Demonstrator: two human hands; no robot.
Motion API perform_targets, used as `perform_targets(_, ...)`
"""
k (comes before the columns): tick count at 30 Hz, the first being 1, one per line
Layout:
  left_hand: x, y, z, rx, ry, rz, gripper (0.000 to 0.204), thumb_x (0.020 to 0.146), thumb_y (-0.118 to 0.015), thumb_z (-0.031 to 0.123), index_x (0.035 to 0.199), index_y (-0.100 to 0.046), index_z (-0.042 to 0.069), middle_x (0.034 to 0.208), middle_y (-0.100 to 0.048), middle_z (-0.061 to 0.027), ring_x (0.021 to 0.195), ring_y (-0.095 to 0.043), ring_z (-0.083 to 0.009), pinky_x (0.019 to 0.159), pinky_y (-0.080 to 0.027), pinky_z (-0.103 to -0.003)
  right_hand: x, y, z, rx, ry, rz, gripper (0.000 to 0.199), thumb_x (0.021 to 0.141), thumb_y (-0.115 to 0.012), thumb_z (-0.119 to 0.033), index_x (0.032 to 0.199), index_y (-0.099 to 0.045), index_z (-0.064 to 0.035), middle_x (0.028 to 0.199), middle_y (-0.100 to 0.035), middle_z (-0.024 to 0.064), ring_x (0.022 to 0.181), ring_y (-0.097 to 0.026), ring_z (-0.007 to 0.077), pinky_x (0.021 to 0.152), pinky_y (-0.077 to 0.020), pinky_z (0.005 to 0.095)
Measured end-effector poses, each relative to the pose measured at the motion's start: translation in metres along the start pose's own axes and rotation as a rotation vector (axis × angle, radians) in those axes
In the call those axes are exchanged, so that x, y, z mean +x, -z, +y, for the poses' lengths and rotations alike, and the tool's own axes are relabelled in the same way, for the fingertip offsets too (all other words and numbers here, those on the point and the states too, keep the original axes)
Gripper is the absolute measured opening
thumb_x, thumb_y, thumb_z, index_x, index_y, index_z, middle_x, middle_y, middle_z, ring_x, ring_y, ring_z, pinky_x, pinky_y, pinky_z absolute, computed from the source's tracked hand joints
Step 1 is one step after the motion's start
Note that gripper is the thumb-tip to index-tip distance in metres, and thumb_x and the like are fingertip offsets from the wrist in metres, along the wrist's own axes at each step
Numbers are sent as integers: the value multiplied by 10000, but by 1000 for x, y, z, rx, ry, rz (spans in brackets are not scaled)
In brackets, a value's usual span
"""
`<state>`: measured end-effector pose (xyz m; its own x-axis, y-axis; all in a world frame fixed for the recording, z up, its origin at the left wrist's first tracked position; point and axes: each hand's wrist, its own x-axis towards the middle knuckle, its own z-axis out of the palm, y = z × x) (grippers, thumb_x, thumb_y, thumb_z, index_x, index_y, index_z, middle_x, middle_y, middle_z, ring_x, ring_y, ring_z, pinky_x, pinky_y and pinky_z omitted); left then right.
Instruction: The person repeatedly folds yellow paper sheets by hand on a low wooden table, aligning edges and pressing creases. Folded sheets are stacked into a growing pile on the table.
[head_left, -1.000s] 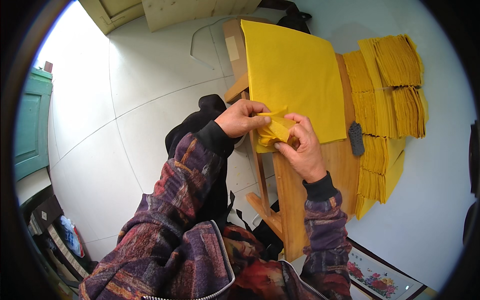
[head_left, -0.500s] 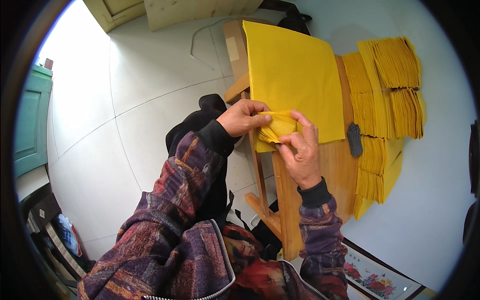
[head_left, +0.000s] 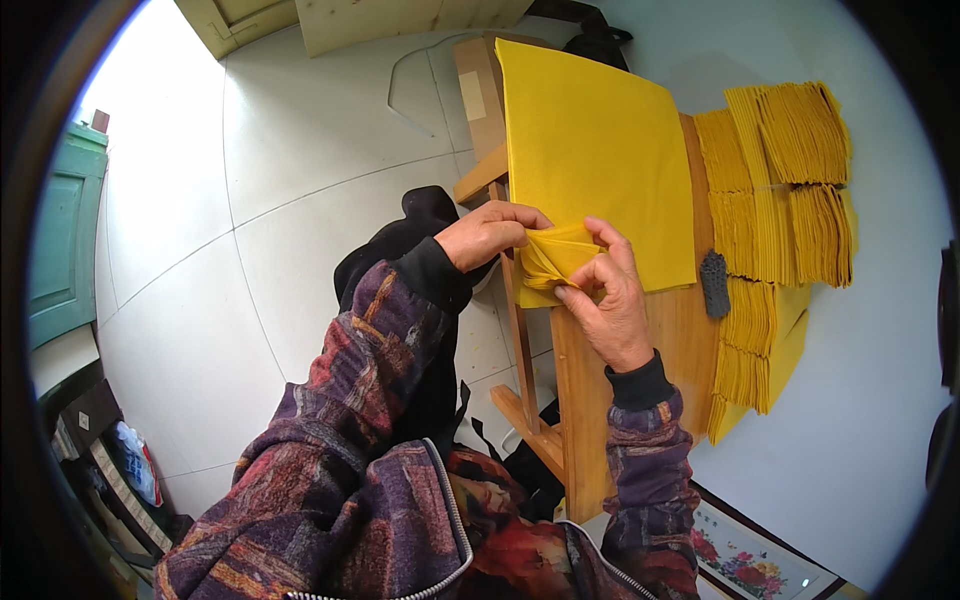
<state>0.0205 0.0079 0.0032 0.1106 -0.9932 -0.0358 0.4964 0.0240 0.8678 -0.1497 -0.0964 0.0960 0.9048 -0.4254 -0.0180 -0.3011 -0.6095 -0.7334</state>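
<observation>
Between my two hands, near the front left corner of the sheet stack, is a small bunch of folded yellow paper (head_left: 560, 255) with its layers fanned at the lower edge. My left hand (head_left: 490, 235) pinches its left side between thumb and fingers. My right hand (head_left: 612, 300) grips its right side, thumb at the lower edge and forefinger curled, another finger stretched along the top. Beneath lies a stack of large flat yellow sheets (head_left: 600, 150) on a wooden table (head_left: 600, 400). Whether the bunch is separate from the stack I cannot tell.
To the right, several bundles of folded yellow paper (head_left: 800, 135) stand in rows against the pale wall. A dark grey knitted-looking piece (head_left: 714, 284) lies beside them on the table. A black cloth-like thing (head_left: 385, 235) is left of the table, above the tiled floor (head_left: 300, 260).
The left fingers have slid along the bunch's upper left edge, and the folded paper is spread a little wider. My right hand has shifted slightly right and down.
</observation>
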Motion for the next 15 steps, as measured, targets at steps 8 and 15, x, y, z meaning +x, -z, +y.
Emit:
perform_targets(8, 1, -1, -2, -50, 8, -18, 377, 760, -433, 55, 1079, -602, -55, 966, -623, -58, 919, -547, -126, 856, -425, -237, 0, 0, -1, 11, -30, -7, 232, 727, -689, 73, 766, -502, -59, 1372, -385, 143, 1188, -478, 255, 809, -491, 279)
perform_targets(15, 1, -5, 2, -89, 24, -19, 303, 774, -487, 11, 1044, -604, -61, 952, -636, -55, 899, -584, -126, 865, -445, -236, 0, 0, -1, -15, -24, -1, 237, 717, -706, 49, 772, -497, -47, 1356, -402, 158, 1160, -487, 266, 814, -484, 291)
